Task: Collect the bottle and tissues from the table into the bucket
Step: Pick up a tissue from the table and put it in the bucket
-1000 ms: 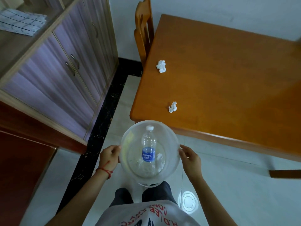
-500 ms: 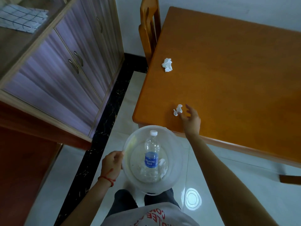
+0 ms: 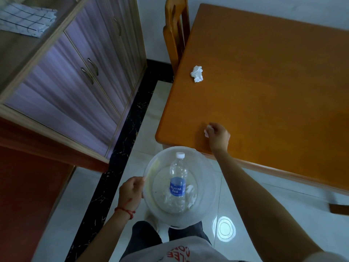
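The right hand pinches a tissue near the table's front left corner; the left hand grips the bucket's rim.

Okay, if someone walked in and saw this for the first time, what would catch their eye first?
Probably the clear bucket held low in the middle by the left hand, with a water bottle lying inside. Next, the right hand closed on a small tissue near the orange table's front corner. A second crumpled tissue sits further back near the table's left edge.

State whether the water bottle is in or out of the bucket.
In: the water bottle lies inside the clear bucket, cap toward the table.
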